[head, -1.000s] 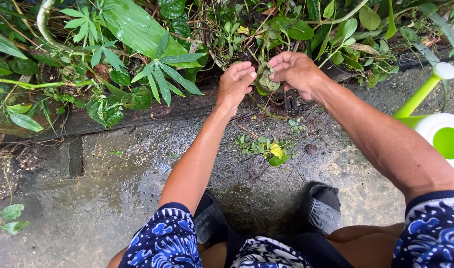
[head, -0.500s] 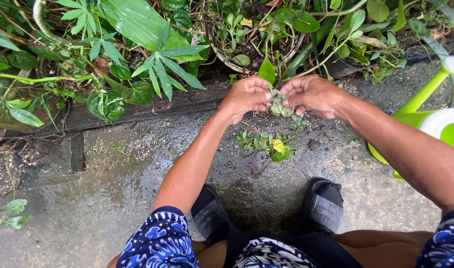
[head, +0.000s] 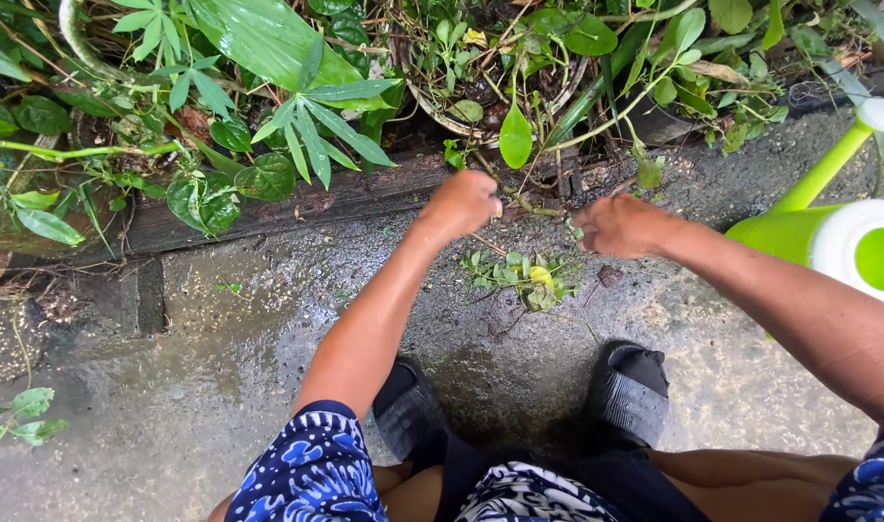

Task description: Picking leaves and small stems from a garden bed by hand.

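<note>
My left hand is curled into a fist low over the wet concrete, just in front of the dark wooden border of the plant bed. My right hand hovers a short way to its right with fingers folded in; nothing clear shows in either hand. Between and just below the hands lies a small pile of plucked leaves, green with one yellow leaf, and a greyish clump rests at its near edge. Thin twigs lie on the ground by my left knuckles.
A lime-green and white watering can stands at the right, spout pointing up and back. Dense leafy plants and a round pot fill the bed behind the border. My two dark shoes rest on the wet concrete below the pile.
Both hands came down from the plants and moved apart. The leafy clump they held together is no longer between them; a clump now lies on the pile.
</note>
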